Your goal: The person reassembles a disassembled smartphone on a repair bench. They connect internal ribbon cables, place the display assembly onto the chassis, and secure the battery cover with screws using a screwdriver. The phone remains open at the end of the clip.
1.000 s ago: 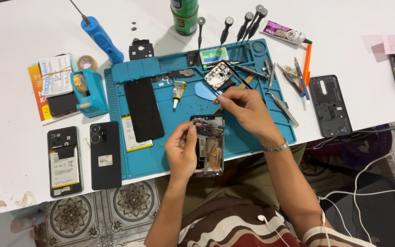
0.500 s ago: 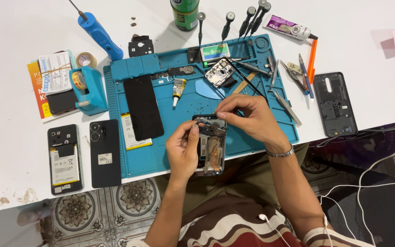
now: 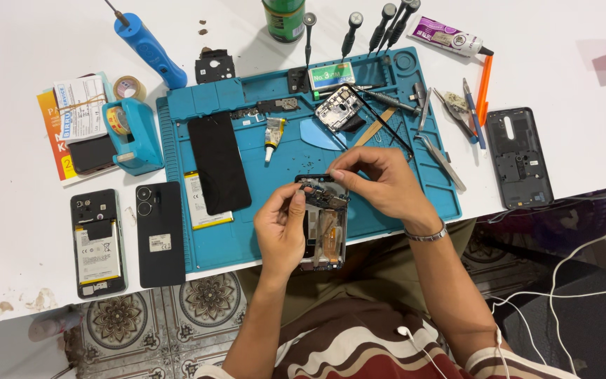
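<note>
An opened phone body (image 3: pixel 324 235) lies face down near the front edge of the blue work mat (image 3: pixel 380 217), its inner parts bare. My left hand (image 3: pixel 280 230) grips the phone's left side, thumb up by the top. My right hand (image 3: pixel 380 181) rests on the phone's top end, fingertips pinched on a small part there; what is pinched is too small to tell. A silver bracelet (image 3: pixel 429 234) circles my right wrist.
On the mat: a black screen panel (image 3: pixel 217 163), a battery (image 3: pixel 200 201), a glue tube (image 3: pixel 273 133), a small circuit board (image 3: pixel 338 109), tweezers (image 3: pixel 442 160). Screwdrivers (image 3: pixel 348 31) stand at the back. Two phones (image 3: pixel 129 235) lie left, a back cover (image 3: pixel 519 158) right, a tape dispenser (image 3: pixel 131 133).
My right hand came back from the tools at the mat's middle to the phone's top end. My left hand kept its hold on the phone.
</note>
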### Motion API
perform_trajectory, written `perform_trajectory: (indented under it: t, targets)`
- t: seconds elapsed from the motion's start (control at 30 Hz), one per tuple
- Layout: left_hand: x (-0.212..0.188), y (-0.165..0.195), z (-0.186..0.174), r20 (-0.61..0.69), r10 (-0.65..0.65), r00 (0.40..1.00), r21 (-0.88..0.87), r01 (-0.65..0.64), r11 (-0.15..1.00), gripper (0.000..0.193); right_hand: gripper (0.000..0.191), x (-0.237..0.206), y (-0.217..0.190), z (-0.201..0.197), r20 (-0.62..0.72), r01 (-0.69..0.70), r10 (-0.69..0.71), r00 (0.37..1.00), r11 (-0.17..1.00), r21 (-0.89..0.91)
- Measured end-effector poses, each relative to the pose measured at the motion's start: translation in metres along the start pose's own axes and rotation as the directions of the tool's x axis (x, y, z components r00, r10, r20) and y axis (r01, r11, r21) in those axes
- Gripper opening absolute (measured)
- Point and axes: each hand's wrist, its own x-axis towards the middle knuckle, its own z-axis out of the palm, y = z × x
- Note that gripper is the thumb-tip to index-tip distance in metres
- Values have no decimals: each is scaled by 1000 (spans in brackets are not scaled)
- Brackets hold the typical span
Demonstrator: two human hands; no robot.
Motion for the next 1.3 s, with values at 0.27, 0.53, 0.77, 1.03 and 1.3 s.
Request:
perform_trajectory:
  t: [0.27,0.53,0.77,1.03,1.3]
  targets:
    - [-1,-1,0,-15,9,1000,7,-8,1000,21,10,-2,8,7,-21,-9,10,1000,997,82]
    - [0,-3,-1,-49,-9,999,35,10,999,22,12,-2,17,9,-53,13,-12,999,999,30]
    - [-1,-4,0,-48,5,999,24,-4,1000,22,10,-2,15,10,-38,41,-39,999,998,50]
    - [-1,-5,1,-61,-12,998,41,15,999,23,20,-2,-10,-1,44,280,-286,957,881,-382]
    - [1,-5,3,-79,-2,997,82,8,997,24,21,1,-17,2,109,474,-496,861,708,-524]
